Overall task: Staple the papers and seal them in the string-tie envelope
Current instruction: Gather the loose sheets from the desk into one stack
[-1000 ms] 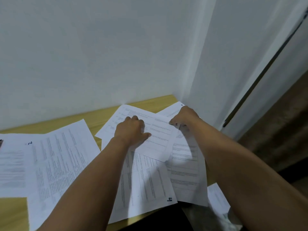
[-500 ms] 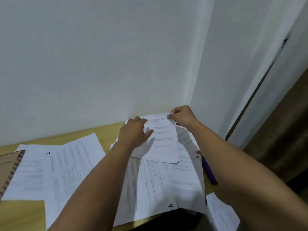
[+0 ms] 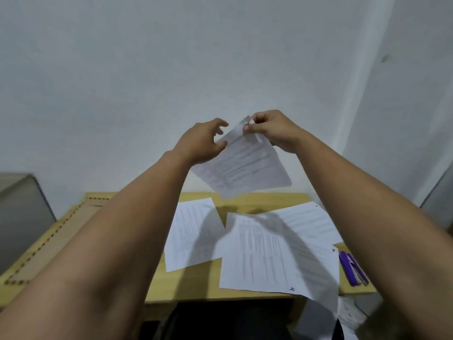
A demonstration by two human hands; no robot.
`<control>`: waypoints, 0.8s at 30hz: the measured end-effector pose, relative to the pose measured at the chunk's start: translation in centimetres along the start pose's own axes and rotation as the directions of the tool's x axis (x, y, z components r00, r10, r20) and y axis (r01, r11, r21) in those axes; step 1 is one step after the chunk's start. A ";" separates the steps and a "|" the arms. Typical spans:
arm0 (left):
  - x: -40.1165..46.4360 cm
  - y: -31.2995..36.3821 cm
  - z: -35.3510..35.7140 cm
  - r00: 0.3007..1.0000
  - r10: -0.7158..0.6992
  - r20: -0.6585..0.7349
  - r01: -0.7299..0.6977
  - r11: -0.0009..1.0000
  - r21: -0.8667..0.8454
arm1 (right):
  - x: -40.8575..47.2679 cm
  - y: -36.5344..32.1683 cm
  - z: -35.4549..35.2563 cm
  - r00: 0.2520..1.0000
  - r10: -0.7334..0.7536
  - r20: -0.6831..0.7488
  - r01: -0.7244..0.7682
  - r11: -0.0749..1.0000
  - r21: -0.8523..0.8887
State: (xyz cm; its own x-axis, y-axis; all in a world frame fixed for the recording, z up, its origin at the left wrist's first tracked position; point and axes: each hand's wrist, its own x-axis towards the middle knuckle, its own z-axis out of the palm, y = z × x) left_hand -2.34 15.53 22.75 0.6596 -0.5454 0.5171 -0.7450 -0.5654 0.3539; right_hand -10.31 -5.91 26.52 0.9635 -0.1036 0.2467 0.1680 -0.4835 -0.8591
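A plain pale grey-white wall [image 3: 147, 69] is filling most of the view, meeting a second wall [image 3: 416, 94] at a corner on the right. A light wooden table [image 3: 196, 285] is sitting against it, lit evenly from above.

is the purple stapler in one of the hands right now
No, the purple stapler lies on the table at its right edge, while the right hand pinches a raised sheet and the left hand is open beside it.
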 end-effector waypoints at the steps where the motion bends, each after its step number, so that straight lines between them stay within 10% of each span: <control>1: -0.9 -0.6 -1.3 1.000 -0.022 -0.004 0.022 1.000 -0.016 | 0.0 -0.9 0.8 1.000 -0.010 0.018 0.010 1.000 0.026; 24: -10.7 -20.0 -1.1 0.884 -0.462 0.078 0.462 0.834 -0.302 | 9.1 7.0 22.8 0.990 0.142 -0.008 -0.137 0.968 0.211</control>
State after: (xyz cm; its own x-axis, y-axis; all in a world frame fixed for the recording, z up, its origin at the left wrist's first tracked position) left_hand 5.42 33.39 11.03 0.9346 -0.2688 0.2331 -0.3463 -0.5369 0.7693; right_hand 4.44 9.61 12.51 0.9760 -0.1778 0.1261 0.0747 -0.2706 -0.9598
